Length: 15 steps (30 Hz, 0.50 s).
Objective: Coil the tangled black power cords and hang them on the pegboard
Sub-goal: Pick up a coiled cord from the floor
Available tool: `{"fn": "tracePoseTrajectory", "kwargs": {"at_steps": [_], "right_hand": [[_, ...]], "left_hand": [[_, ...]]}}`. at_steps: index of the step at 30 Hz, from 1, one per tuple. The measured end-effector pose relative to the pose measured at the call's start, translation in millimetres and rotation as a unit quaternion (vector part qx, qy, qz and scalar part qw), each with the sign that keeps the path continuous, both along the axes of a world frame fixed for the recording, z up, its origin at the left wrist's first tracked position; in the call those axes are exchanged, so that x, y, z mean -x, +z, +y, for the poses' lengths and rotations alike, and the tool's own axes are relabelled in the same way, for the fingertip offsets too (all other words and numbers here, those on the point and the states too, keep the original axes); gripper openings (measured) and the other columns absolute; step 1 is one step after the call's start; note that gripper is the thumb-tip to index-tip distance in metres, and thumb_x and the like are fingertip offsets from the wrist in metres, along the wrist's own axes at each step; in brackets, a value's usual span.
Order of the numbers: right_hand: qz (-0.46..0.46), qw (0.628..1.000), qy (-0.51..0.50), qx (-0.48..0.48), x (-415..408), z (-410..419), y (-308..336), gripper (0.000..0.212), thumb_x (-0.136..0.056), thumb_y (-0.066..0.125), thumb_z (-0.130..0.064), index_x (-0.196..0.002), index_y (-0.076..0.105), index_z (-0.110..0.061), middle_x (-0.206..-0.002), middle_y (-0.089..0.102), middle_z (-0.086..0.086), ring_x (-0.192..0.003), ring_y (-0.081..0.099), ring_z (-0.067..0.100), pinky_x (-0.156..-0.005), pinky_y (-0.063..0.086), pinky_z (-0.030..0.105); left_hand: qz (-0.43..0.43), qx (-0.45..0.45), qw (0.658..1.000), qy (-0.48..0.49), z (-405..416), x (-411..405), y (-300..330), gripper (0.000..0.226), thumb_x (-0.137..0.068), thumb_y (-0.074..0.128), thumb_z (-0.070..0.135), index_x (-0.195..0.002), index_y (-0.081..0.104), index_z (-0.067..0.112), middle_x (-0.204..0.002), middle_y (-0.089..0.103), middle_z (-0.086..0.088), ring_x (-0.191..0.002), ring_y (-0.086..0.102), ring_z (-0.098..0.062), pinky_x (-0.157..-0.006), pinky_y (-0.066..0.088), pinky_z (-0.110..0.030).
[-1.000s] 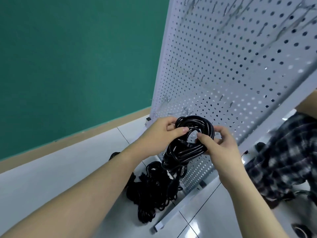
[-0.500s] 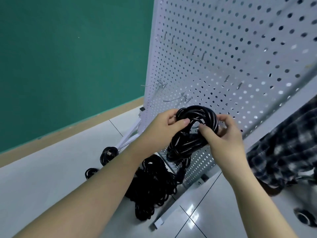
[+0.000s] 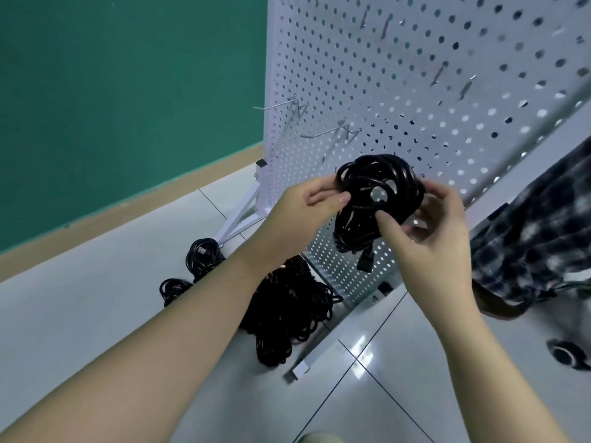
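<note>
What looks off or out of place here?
A tangled heap of black cords lies on the floor at the foot of the pegboard, with two small coils loose beside it. The hooks in view carry nothing. Both hands grip one coiled cord, its plug end dangling.

A green wall (image 3: 128, 91) fills the left side, with a tan baseboard (image 3: 128, 215) along its foot. The floor (image 3: 80, 314) is pale glossy tile with dark grout lines. At the right edge hangs a dark plaid cloth (image 3: 537, 244), and below it, low on the floor, sits a small dark round object (image 3: 564, 353), too blurred to identify.
</note>
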State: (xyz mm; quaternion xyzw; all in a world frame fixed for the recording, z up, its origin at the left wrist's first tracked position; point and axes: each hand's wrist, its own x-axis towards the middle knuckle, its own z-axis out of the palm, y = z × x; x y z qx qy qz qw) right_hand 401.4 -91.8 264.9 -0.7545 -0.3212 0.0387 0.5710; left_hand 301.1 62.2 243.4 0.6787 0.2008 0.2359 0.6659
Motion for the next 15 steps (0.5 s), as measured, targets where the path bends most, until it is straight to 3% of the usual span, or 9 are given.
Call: {"fn": "tracePoseTrajectory", "kwargs": {"at_steps": [2, 4, 7, 9, 11, 13, 15], "right_hand": [[-0.028, 0.999, -0.029, -0.017, 11.2, -5.3, -14.1, 0.057, -0.088, 0.080, -0.017, -0.135, 0.048, -0.018, -0.120, 0.064, -0.005, -0.108, 0.064, 0.008, -0.091, 0.050, 0.024], [-0.051, 0.994, -0.082, -0.053, 27.6, -11.4, -30.4, 0.055, -0.090, 0.077, -0.017, -0.136, 0.047, -0.013, -0.119, 0.060, 0.001, -0.111, 0.061, 0.015, -0.094, 0.048, 0.026], [-0.020, 0.992, -0.088, -0.084, 55.9, -15.4, -62.9, 0.028, -0.094, 0.070, -0.009, -0.115, 0.052, -0.016, -0.093, 0.059, -0.001, -0.083, 0.059, 0.017, -0.074, 0.048, 0.027], [0.027, 0.999, -0.018, 0.000, 68.3, -9.4, -96.2, 0.019, -0.094, 0.067, -0.009, -0.100, 0.054, -0.021, -0.076, 0.056, -0.009, -0.068, 0.055, 0.014, -0.062, 0.046, 0.028], [0.061, 0.990, 0.054, 0.113, 72.5, -0.2, -131.2, 0.016, -0.093, 0.068, -0.015, -0.094, 0.056, -0.025, -0.077, 0.060, -0.007, -0.069, 0.057, 0.012, -0.062, 0.049, 0.032], [0.044, 0.976, 0.089, 0.194, 65.4, 9.6, -158.4, 0.014, -0.094, 0.068, -0.021, -0.102, 0.058, -0.023, -0.089, 0.062, -0.008, -0.086, 0.062, 0.015, -0.074, 0.054, 0.035], [-0.011, 0.954, 0.119, 0.274, 53.6, 23.2, -179.9, 0.033, -0.095, 0.068, -0.025, -0.124, 0.056, -0.015, -0.115, 0.059, -0.001, -0.111, 0.057, 0.021, -0.093, 0.051, 0.036]], "left_hand": [[0.020, -0.007, 1.000, 0.021, 8.5, 14.0, -7.1, 0.021, -0.102, 0.062, 0.019, -0.122, 0.067, 0.026, -0.116, 0.076, 0.010, -0.107, 0.069, -0.002, -0.091, 0.052, -0.019], [0.039, 0.000, 0.998, 0.052, 17.4, 35.0, -19.7, 0.022, -0.103, 0.060, 0.019, -0.124, 0.066, 0.023, -0.116, 0.076, 0.008, -0.107, 0.070, -0.008, -0.093, 0.055, -0.025], [0.075, 0.038, 0.990, 0.116, 27.2, 81.4, -49.4, 0.022, -0.105, 0.055, 0.016, -0.123, 0.069, 0.014, -0.109, 0.078, -0.001, -0.101, 0.072, -0.017, -0.087, 0.056, -0.030], [0.112, 0.062, 0.978, 0.165, 30.9, 114.4, -76.8, 0.022, -0.106, 0.052, 0.013, -0.117, 0.071, 0.012, -0.105, 0.078, -0.005, -0.095, 0.072, -0.019, -0.084, 0.055, -0.032], [0.142, 0.096, 0.961, 0.215, 31.7, 139.2, -106.2, 0.021, -0.107, 0.050, 0.011, -0.111, 0.071, 0.011, -0.100, 0.078, -0.006, -0.090, 0.070, -0.021, -0.080, 0.053, -0.031], [0.160, 0.142, 0.946, 0.245, 26.1, 154.5, -132.0, 0.021, -0.107, 0.049, 0.010, -0.108, 0.070, 0.010, -0.097, 0.077, -0.007, -0.088, 0.067, -0.022, -0.075, 0.052, -0.029], [0.179, 0.177, 0.937, 0.241, 15.2, 161.5, -155.1, 0.021, -0.107, 0.049, 0.010, -0.106, 0.069, 0.010, -0.096, 0.076, -0.007, -0.086, 0.065, -0.022, -0.070, 0.053, -0.025]]}}
